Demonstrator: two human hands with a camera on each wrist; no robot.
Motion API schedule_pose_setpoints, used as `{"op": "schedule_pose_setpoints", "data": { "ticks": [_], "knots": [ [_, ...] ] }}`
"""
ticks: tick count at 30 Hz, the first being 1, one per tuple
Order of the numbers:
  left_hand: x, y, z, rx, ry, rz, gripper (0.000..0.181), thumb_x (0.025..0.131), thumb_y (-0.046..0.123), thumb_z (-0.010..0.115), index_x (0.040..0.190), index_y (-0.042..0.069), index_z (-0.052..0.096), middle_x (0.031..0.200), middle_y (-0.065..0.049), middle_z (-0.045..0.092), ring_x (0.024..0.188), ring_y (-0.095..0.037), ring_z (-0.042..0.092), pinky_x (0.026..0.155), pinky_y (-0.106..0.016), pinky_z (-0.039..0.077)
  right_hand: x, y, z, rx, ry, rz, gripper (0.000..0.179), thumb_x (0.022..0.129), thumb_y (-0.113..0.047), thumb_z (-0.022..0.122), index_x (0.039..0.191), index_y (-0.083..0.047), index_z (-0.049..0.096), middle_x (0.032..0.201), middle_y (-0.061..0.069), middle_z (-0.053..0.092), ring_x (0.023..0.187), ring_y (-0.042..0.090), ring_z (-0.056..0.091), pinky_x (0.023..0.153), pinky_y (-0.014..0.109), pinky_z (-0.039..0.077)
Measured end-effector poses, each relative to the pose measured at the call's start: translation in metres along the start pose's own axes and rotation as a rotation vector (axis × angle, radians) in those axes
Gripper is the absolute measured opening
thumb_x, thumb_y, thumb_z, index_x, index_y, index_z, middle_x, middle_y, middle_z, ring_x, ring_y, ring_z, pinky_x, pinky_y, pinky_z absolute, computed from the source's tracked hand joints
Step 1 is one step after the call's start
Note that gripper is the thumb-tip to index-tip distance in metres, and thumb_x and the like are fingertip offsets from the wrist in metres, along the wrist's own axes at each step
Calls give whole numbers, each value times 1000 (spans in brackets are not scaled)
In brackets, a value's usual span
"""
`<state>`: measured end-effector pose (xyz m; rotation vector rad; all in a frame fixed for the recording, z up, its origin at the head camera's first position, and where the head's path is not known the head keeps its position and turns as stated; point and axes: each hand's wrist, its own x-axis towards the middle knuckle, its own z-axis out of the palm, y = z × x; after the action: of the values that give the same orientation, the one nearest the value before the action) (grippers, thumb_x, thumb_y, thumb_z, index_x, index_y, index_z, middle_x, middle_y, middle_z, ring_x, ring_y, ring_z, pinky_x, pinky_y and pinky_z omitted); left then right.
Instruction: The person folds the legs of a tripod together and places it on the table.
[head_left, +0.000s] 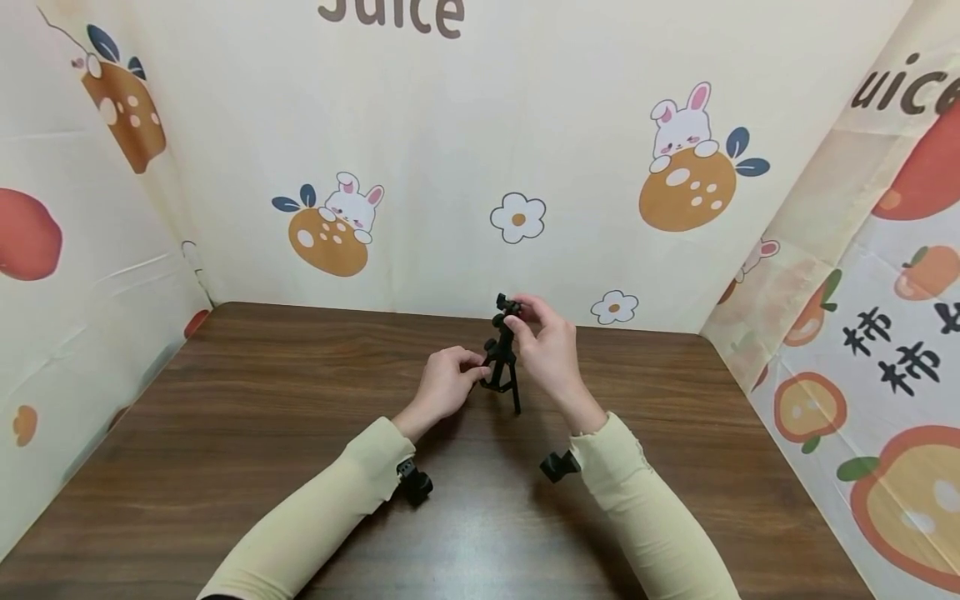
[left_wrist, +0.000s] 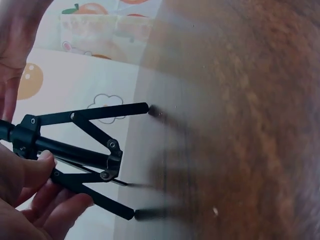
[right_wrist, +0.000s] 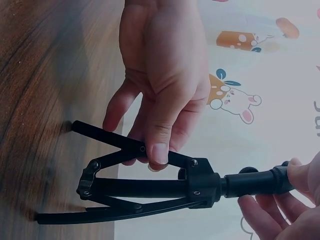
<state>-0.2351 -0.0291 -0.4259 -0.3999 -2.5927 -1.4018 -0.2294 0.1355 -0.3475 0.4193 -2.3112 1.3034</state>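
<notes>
A small black tripod stands upright near the far side of the table, its legs spread and braced by hinged struts. My left hand pinches one of its legs between thumb and fingers, as the right wrist view shows with the leg under the thumb. My right hand holds the top of the tripod, thumb and fingers around the upper column just below the head. In the left wrist view the leg tips point at the tabletop.
The brown wooden table meets a printed cloth backdrop along its far edge, close behind the tripod. More printed cloth hangs at the left and right. A black wrist camera sits on the left cuff, another wrist camera on the right.
</notes>
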Motion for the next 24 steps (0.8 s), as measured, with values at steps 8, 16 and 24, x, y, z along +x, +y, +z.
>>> {"op": "schedule_pose_setpoints", "data": {
  "ticks": [8,16,24],
  "knots": [
    [-1,-3,0,-79,-42,-28,12,91,15,74,98,6,78,92,-2,71,82,-15,64,73,-34,53,0,3,-1,5,-18,-39,25,93,-9,70,118,-8,68,101,7,72,93,18,65,64,32,50],
    [-5,-5,4,-296,-56,-128,11,91,11,74,100,4,76,93,-6,71,69,-16,62,62,-29,52,1,4,-3,45,-54,-18,24,94,-7,69,117,-9,67,102,7,71,92,19,65,67,34,56],
    [-6,-10,7,-354,-61,-151,12,91,10,74,101,3,75,95,-7,71,74,-16,64,63,-30,54,1,8,-5,133,-77,17,24,94,-8,69,117,-11,69,104,7,71,96,18,64,74,33,56]
  ]
}}
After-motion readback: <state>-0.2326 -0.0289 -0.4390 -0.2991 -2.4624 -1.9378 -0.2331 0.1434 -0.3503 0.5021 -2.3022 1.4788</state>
